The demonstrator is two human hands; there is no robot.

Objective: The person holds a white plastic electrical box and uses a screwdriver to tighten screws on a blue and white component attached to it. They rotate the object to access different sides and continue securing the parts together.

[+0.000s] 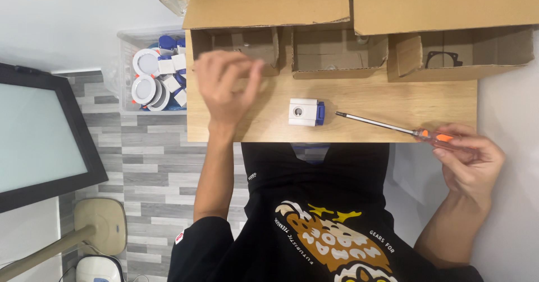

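My left hand (pixel 227 88) hovers over the left part of the wooden table (pixel 382 99), blurred, its fingers curled near the opening of the left cardboard box (pixel 264 12); whether it holds anything is unclear. My right hand (pixel 471 161) is at the table's right front corner, gripping the orange handle of a screwdriver (pixel 393 127) whose metal shaft points left across the tabletop. A small white box-shaped part with a blue end (pixel 306 112) rests on the table between my hands, just left of the screwdriver tip.
Three open cardboard boxes (pixel 443 40) line the table's far edge. A clear plastic bin of round white and blue parts (pixel 157 77) stands left of the table. A dark-framed screen (pixel 39 136) sits at far left over grey plank flooring.
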